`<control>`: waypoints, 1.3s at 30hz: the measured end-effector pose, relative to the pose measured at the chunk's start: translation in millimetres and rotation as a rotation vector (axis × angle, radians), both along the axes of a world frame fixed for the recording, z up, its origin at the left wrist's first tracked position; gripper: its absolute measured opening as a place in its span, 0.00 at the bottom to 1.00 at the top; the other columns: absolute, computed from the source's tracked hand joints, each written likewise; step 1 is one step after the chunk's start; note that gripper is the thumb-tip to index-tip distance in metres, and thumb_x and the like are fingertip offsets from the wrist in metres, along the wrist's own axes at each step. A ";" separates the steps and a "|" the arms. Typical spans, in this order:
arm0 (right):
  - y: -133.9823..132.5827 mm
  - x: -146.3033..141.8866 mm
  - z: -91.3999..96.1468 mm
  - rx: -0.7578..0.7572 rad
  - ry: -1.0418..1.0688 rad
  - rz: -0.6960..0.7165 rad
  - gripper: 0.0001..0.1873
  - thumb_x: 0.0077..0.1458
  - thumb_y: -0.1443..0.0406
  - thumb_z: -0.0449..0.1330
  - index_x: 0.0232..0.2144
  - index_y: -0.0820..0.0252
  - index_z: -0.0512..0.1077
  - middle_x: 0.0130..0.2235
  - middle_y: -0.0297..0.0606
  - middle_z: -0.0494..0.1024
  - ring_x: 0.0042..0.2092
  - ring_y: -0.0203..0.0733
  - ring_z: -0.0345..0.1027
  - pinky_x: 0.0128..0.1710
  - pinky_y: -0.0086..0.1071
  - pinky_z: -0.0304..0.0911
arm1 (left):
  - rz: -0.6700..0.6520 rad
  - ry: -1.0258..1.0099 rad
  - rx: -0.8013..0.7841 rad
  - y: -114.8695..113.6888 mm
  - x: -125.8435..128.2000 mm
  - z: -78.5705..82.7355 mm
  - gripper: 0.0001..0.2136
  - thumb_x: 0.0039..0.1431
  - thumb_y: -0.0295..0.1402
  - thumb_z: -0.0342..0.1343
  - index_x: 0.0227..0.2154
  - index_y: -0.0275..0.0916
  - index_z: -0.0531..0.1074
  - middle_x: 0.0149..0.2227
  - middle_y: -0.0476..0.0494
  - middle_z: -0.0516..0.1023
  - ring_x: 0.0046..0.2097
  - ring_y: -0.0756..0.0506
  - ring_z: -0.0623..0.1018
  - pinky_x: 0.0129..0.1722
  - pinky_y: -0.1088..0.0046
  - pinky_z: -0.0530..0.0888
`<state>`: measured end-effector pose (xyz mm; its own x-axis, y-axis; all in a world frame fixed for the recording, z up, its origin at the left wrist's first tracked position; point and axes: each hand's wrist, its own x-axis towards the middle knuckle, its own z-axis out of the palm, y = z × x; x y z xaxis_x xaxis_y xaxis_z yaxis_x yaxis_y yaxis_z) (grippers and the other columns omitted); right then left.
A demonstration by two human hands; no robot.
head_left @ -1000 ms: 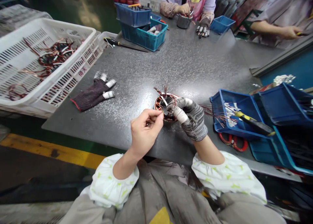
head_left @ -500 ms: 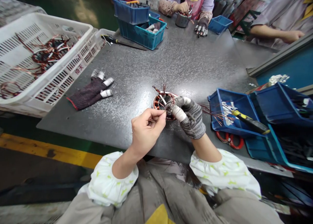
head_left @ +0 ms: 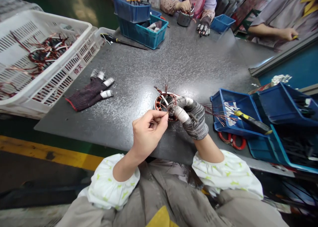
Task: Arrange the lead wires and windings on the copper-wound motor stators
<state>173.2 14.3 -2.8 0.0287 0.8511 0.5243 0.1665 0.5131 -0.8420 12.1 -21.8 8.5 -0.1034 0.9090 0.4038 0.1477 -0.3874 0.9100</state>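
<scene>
While near stator (head_left: 158,103), blu bin (head_left: 242,129) w/ wht pcs (head_left: 231,121).

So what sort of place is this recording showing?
Most likely a factory workshop for hand assembly: a copper-wired ring sits on the worktable, a white crate holds similar-looking parts, and a co-worker across the table handles another wired piece.

Grey tabletop (head_left: 184,65), glove (head_left: 85,94) and teal bin (head_left: 142,35) atop
</scene>
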 end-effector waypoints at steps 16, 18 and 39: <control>0.5 6.3 -4.0 0.043 -0.034 0.051 0.04 0.63 0.61 0.68 0.35 0.54 0.79 0.35 0.32 0.84 0.35 0.38 0.78 0.39 0.32 0.75 | -0.083 -0.012 -0.074 9.8 -11.2 1.0 0.04 0.61 0.33 0.65 0.32 0.40 0.79 0.28 0.50 0.78 0.26 0.53 0.72 0.27 0.77 0.69; 0.8 6.0 -4.0 0.058 -0.014 0.067 0.03 0.63 0.62 0.67 0.36 0.53 0.80 0.36 0.32 0.85 0.36 0.38 0.79 0.41 0.32 0.75 | -0.097 0.005 -0.051 13.0 -13.9 0.7 0.04 0.61 0.33 0.65 0.31 0.40 0.79 0.32 0.48 0.79 0.30 0.51 0.75 0.31 0.76 0.71; 7.3 6.2 -2.0 0.084 -0.054 0.137 0.08 0.62 0.60 0.68 0.34 0.57 0.80 0.36 0.36 0.85 0.35 0.38 0.78 0.38 0.32 0.76 | -0.195 -0.017 -0.186 19.0 -12.1 10.2 0.08 0.59 0.32 0.65 0.41 0.38 0.80 0.24 0.53 0.72 0.24 0.53 0.70 0.26 0.78 0.68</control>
